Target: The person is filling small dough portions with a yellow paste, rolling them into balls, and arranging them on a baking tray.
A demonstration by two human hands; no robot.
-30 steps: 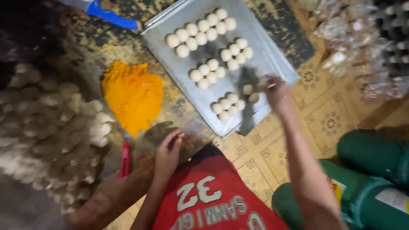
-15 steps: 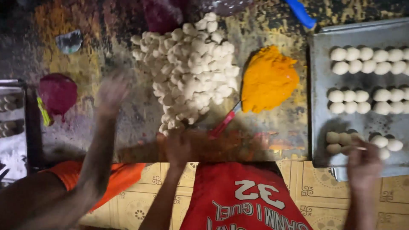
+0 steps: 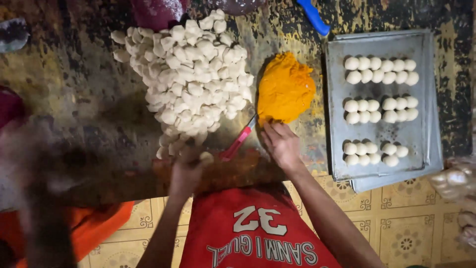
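Note:
My left hand (image 3: 184, 171) is at the near edge of a big heap of white dough pieces (image 3: 191, 79), its fingers curled around one small dough piece (image 3: 206, 158). My right hand (image 3: 281, 144) lies just below a mound of orange filling (image 3: 286, 89), fingers spread and fingertips touching its lower edge. Between my hands a red-handled knife (image 3: 238, 142) lies on the dark worn table (image 3: 74, 89), its blade tucked under the filling.
A metal tray (image 3: 377, 136) on the right carries several rows of small dough balls (image 3: 379, 69). A blue handle (image 3: 314, 17) lies at the far edge. Another person's blurred arm (image 3: 42, 198) and orange garment (image 3: 99, 223) are on the left. Plastic bags (image 3: 458, 183) are at the right edge.
My right hand has left the tray and come to the orange filling. My left hand has moved up to the dough heap. The view has shifted right along the table.

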